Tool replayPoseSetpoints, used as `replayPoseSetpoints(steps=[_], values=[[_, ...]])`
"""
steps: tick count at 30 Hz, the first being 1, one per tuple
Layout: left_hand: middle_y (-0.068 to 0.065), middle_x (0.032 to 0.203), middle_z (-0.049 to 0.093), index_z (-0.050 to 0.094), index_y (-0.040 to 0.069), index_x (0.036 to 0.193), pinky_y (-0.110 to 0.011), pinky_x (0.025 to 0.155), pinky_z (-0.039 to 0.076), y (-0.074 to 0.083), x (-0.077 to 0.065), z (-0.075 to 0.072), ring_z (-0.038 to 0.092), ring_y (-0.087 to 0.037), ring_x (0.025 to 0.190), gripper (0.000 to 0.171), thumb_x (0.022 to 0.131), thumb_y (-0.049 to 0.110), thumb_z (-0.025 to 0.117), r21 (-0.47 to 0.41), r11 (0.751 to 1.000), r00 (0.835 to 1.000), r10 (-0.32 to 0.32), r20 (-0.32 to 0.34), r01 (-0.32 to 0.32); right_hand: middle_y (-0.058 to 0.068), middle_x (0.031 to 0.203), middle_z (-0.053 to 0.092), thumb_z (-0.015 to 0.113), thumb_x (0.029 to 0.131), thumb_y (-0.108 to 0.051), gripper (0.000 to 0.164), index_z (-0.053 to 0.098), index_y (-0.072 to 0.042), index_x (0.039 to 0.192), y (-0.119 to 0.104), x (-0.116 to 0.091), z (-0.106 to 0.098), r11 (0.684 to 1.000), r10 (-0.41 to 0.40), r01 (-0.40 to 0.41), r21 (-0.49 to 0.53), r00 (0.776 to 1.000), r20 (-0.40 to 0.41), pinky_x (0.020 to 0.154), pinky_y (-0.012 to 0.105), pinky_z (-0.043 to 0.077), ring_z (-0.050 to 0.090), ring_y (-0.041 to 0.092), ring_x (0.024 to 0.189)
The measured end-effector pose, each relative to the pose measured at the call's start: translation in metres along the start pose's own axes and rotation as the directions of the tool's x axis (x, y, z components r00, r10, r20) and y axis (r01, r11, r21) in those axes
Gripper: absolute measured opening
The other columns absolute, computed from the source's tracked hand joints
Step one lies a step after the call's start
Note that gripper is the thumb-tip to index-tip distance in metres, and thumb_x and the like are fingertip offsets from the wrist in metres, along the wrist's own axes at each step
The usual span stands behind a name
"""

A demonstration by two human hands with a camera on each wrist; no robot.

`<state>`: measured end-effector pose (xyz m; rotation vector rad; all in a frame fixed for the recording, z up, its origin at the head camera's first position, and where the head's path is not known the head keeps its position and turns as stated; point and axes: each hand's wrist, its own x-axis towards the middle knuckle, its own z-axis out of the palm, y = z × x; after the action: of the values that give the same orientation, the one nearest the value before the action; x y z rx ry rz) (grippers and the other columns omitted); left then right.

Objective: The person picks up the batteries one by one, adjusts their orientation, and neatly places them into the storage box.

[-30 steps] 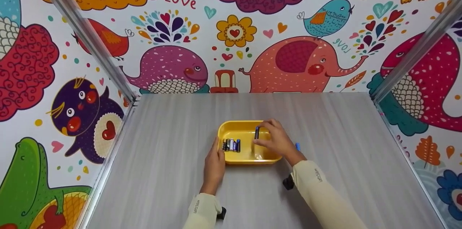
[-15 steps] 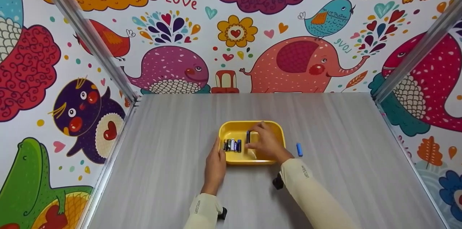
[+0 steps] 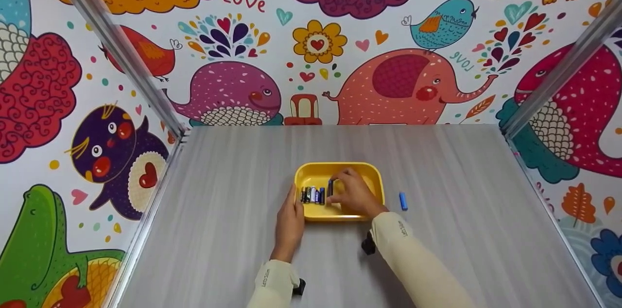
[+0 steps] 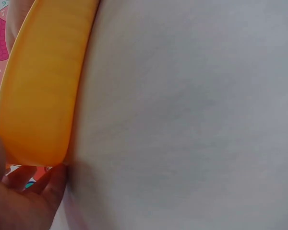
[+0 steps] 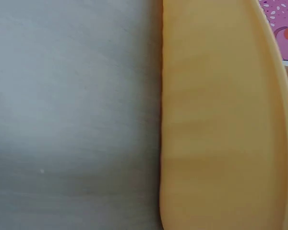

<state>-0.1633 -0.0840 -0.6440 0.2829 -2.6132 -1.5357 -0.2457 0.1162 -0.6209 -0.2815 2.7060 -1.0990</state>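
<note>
A yellow plastic tray [image 3: 340, 218] lies on the table in the head view. My left hand [image 3: 288, 225] holds its left end; in the left wrist view the fingers [image 4: 55, 187] lie against the outer end of the tray. Inside the tray, at the left, several small batteries [image 3: 312, 195] lie side by side in a row. My right hand [image 3: 357, 195] reaches into the tray and pinches a dark battery [image 3: 330, 186] lengthwise between thumb and fingers, just right of the row. The right wrist view shows mostly the tray's outer wall [image 5: 221, 115].
A small blue cylinder [image 3: 403, 201], battery-like, lies on the grey table [image 3: 218, 201] to the right of the tray. Printed cartoon panels [image 3: 311, 55] with metal posts [image 3: 549, 65] stand around the back and sides of the table.
My right hand has moved left and down inside the tray with the dark battery, closer to the row. The blue cylinder, partly hidden at first, now shows fully. My left hand keeps its place.
</note>
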Motion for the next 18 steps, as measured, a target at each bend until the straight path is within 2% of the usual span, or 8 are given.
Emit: replayPoseSetpoints(steps=[7, 18], values=[[-0.006, 0.162, 0.041, 0.035, 0.013, 0.161, -0.046, 0.12, 0.038, -0.001, 0.0, 0.0, 0.043, -0.025, 0.147, 0.053, 0.109, 0.02, 0.046, 0.0, 1.0, 1.0, 0.024, -0.014, -0.024, 0.004, 0.122, 0.057, 0.094, 0.072, -0.035, 0.053, 0.071, -0.016, 0.116, 0.002, 0.003, 0.008, 0.998, -0.065, 0.065, -0.017, 0.998, -0.018, 0.111, 0.042, 0.044, 0.05, 0.026, 0.118], [-0.007, 0.161, 0.042, 0.036, 0.012, 0.16, -0.046, 0.12, 0.038, -0.001, 0.0, 0.001, 0.045, -0.026, 0.146, 0.053, 0.108, 0.018, 0.047, -0.005, 1.0, 0.999, 0.029, -0.019, -0.029, 0.005, 0.12, 0.058, 0.093, 0.072, -0.038, 0.052, 0.072, -0.017, 0.114, 0.007, 0.007, 0.013, 0.999, -0.044, 0.044, -0.024, 0.999, -0.001, 0.111, 0.044, 0.043, 0.049, 0.027, 0.119]])
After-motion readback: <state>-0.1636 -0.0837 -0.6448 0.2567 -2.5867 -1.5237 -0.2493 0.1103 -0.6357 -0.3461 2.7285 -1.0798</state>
